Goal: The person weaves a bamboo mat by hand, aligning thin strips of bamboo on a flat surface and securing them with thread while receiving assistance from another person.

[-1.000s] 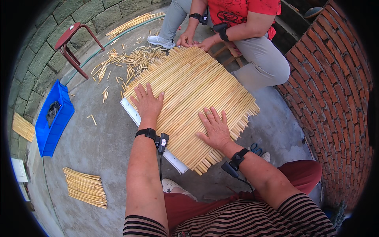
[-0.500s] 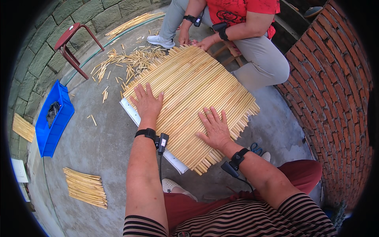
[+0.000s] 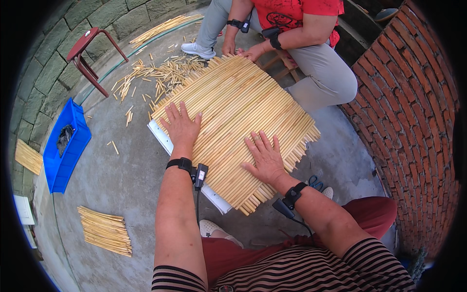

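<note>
A mat of pale yellow sticks point(image 3: 233, 97) lies on a white board point(image 3: 160, 136), its ends uneven. My left hand point(image 3: 181, 127) rests flat on the mat's left part with fingers spread. My right hand point(image 3: 264, 160) lies flat lower and to the right on the same sticks, also with fingers apart. At the mat's far edge are a co-worker's two hands point(image 3: 253, 53), the fingers around the stick ends; what they hold is too small to make out.
Short cut sticks point(image 3: 172, 73) are scattered at the far left. A red stool point(image 3: 85, 46), blue crate point(image 3: 63, 165) and stick bundle point(image 3: 104, 231) stand or lie leftward. A brick wall point(image 3: 404, 121) curves along the right; blue-handled scissors point(image 3: 315, 184) lie below the mat's right side.
The co-worker's hand on the left side of the far edge has shifted slightly, its forearm now more upright. My two hands have stayed in place on the mat.
</note>
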A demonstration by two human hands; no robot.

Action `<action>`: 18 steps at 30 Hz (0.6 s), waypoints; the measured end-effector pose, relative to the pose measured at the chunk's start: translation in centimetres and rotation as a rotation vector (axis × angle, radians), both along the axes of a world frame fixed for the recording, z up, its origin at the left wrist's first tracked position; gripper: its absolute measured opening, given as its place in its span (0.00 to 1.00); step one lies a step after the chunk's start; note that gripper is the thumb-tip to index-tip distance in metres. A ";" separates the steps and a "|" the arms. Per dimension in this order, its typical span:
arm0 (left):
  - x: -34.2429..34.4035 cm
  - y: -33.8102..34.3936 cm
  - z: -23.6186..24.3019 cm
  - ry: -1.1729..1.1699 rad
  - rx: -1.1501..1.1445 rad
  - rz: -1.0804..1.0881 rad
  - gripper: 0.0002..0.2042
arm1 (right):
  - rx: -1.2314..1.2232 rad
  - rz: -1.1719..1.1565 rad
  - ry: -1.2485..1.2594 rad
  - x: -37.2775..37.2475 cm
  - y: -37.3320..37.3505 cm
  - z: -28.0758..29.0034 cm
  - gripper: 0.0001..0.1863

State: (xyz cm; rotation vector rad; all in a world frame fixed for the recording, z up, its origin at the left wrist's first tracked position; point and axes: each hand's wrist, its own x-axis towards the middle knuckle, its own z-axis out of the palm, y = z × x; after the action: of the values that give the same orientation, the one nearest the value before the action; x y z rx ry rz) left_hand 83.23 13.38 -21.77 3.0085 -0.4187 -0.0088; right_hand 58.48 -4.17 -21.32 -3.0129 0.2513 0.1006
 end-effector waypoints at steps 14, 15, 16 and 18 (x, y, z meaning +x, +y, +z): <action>0.2 0.0 -0.4 -0.012 -0.018 -0.004 0.42 | -0.005 0.001 0.001 0.0 0.0 0.0 0.46; 0.2 0.1 -0.4 -0.010 -0.015 -0.004 0.42 | -0.005 0.001 0.001 0.0 0.0 0.0 0.46; 0.2 0.1 -0.4 -0.014 -0.017 -0.005 0.42 | -0.018 0.000 0.007 0.0 0.0 0.0 0.46; 0.2 0.1 -0.4 -0.013 -0.007 -0.005 0.42 | -0.009 0.001 0.003 0.1 0.0 0.0 0.46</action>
State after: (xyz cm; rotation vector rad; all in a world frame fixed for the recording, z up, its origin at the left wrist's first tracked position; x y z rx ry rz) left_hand 83.40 13.44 -22.18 3.0019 -0.4273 0.0115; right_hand 58.54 -4.16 -21.29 -3.0216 0.2517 0.1039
